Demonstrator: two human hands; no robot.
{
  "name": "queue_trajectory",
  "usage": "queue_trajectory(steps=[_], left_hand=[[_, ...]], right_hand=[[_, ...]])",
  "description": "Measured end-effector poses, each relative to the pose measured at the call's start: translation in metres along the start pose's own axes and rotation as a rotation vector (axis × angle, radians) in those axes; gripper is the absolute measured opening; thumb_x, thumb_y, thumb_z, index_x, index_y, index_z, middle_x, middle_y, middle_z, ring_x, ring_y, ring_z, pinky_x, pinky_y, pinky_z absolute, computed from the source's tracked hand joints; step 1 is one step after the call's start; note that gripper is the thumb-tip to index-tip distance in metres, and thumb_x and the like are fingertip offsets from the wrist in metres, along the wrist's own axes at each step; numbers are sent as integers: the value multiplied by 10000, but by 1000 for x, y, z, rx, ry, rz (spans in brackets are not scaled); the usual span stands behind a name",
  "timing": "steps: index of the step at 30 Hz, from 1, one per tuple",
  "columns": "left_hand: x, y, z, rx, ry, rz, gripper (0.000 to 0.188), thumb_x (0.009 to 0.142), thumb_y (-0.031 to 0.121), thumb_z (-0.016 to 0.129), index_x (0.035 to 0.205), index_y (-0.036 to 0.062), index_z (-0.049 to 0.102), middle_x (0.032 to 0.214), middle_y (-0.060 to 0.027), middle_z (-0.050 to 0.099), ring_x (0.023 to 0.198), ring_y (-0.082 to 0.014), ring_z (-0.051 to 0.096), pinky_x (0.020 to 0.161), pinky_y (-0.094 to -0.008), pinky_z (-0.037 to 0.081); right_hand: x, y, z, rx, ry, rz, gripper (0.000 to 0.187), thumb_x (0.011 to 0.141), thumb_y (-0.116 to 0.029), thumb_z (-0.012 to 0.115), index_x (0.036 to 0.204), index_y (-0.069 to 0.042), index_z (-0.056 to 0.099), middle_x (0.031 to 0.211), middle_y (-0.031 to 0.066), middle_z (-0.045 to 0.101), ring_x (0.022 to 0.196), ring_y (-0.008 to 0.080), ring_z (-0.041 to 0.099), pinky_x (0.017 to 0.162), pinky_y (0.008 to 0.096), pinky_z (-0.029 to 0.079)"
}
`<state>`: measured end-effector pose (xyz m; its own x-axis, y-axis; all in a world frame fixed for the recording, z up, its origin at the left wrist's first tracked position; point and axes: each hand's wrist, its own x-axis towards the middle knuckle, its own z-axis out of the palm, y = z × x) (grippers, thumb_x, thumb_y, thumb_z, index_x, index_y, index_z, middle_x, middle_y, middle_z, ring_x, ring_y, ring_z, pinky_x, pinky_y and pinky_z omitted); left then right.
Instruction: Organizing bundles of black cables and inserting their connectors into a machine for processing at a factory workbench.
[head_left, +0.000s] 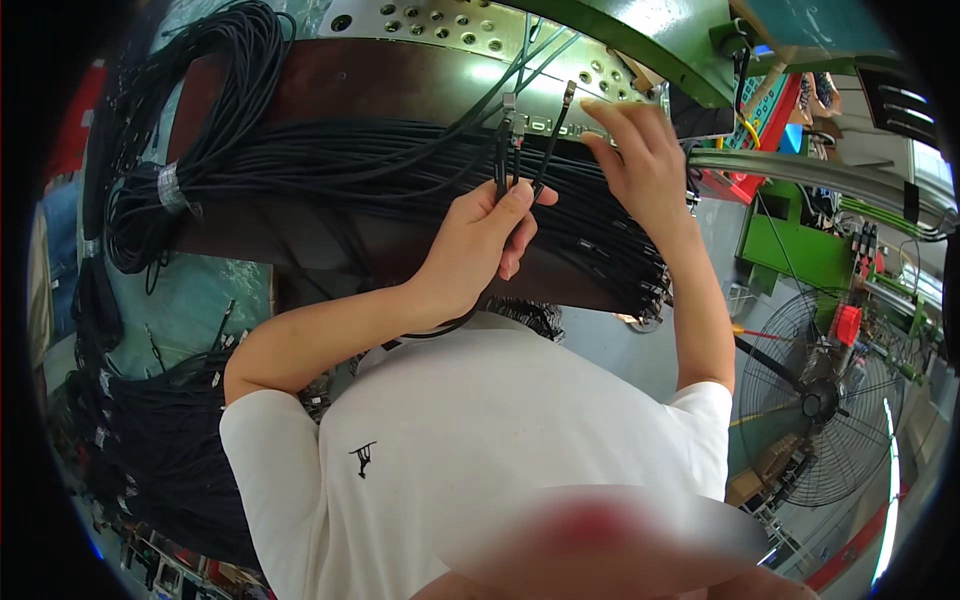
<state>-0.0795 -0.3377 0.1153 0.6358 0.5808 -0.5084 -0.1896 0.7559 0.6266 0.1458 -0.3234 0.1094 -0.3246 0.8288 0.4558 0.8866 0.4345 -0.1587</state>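
My left hand (pixel 478 240) is closed round a few black cables (pixel 500 165), thumb on top. Their ends stand up above the fist and carry small metal connectors (pixel 509 103). One cable end (pixel 557 130) leans to the right, apart from the others, its tip close to the fingers of my right hand (pixel 645 165). That hand is raised at the right with thumb and fingers apart, and nothing shows between them. Beneath both hands a long bundle of black cables (pixel 350 165) lies across the dark brown bench (pixel 330 80).
A perforated metal plate (pixel 450 28) and a green machine part (pixel 640 35) stand at the back. Clear tape (pixel 172 188) binds the coiled bundle at left. More black cables (pixel 160 460) hang at lower left. A large floor fan (pixel 820 400) stands at right.
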Motion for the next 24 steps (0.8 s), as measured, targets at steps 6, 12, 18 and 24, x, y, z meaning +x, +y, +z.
queue_trajectory(steps=[6, 12, 18, 24], left_hand=[[-7, 9, 0, 191, -157, -160, 341, 1039, 287, 438, 1139, -4, 587, 804, -22, 581, 641, -95, 531, 576, -245, 484], [-13, 28, -10, 136, 45, 203, 431, 1052, 380, 370, 1250, 28, 519, 668, 13, 441, 551, -61, 371, 503, -202, 356], [-9, 25, -8, -76, -97, 85, 388, 1043, 432, 375, 1042, 67, 508, 673, 3, 449, 540, -60, 347, 487, -205, 325], [-7, 22, -7, -49, -79, 63, 348, 1055, 377, 364, 994, 75, 526, 668, -18, 463, 562, -79, 385, 505, -221, 332]], right_hand=[[16, -8, 1, -208, -48, -148, 185, 781, -97, 629, 958, -89, 577, 957, 28, 606, 877, 203, 611, 709, 305, 532], [19, -26, 29, 390, 86, 208, 101, 762, -30, 706, 829, -43, 632, 897, 54, 666, 792, 257, 649, 673, 324, 527], [16, -30, 35, 585, 20, 378, 89, 772, 53, 683, 830, 7, 634, 909, 75, 663, 799, 192, 675, 693, 291, 557], [15, -27, 33, 517, -17, 381, 128, 769, -18, 745, 856, -11, 651, 953, 78, 686, 863, 211, 643, 744, 304, 512]])
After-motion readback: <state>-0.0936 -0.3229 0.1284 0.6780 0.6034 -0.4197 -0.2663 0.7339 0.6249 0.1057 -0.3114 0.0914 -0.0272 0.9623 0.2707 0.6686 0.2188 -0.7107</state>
